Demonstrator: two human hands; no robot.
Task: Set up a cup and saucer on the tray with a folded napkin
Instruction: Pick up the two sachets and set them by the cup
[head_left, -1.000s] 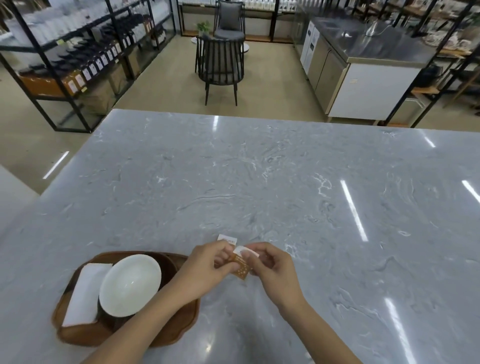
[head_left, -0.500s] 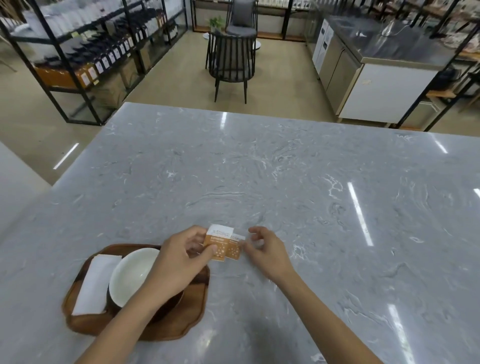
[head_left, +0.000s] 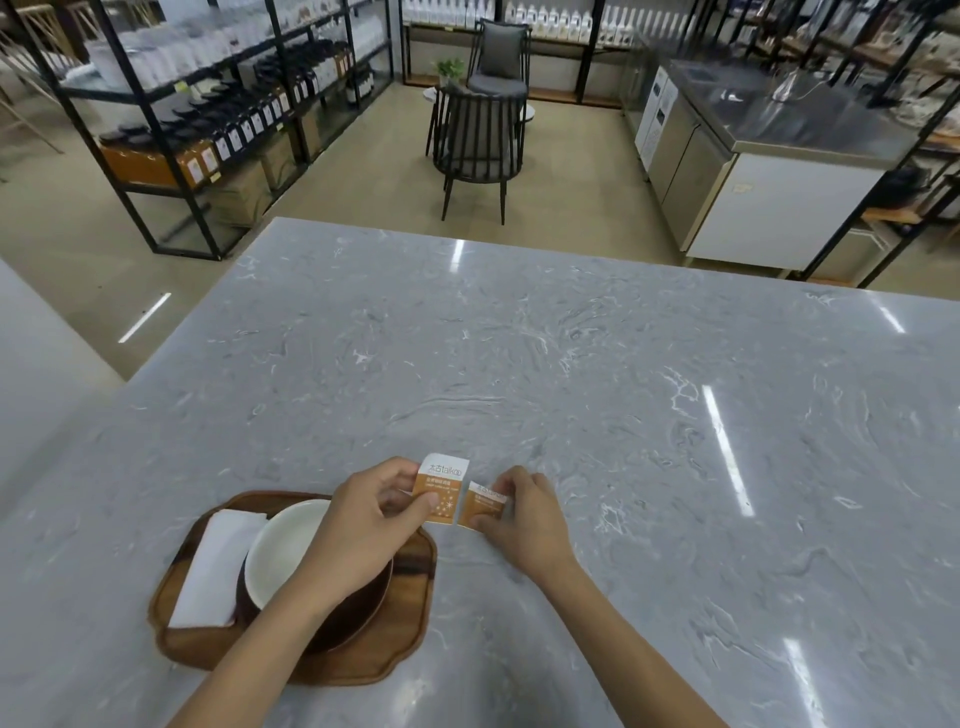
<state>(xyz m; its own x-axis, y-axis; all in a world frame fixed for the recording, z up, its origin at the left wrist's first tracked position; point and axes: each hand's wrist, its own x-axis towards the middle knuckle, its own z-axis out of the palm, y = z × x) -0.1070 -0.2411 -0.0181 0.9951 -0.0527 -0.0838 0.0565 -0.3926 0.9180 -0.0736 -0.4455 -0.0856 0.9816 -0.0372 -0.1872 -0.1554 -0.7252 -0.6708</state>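
A brown wooden tray (head_left: 400, 654) lies at the near left of the grey marble table (head_left: 571, 374). On it sits a dark saucer (head_left: 358, 618) with a white cup (head_left: 283, 551), and a folded white napkin (head_left: 213, 566) lies along the tray's left side. My left hand (head_left: 363, 525) reaches over the cup and pinches an orange-and-white sachet (head_left: 441, 493) just beyond the tray's far right corner. My right hand (head_left: 524, 519) pinches a second, smaller orange sachet (head_left: 480, 512) right beside the first one.
Beyond the table's far edge stand a black slatted chair (head_left: 478, 150), black shelving with bottles (head_left: 208, 119) on the left and a steel counter (head_left: 769, 156) on the right. The marble surface stretches far to the right and ahead.
The two sachets, held together a second ago, are now apart, one in each hand and turned face up. The view has shifted, so the tray sits more to the right.
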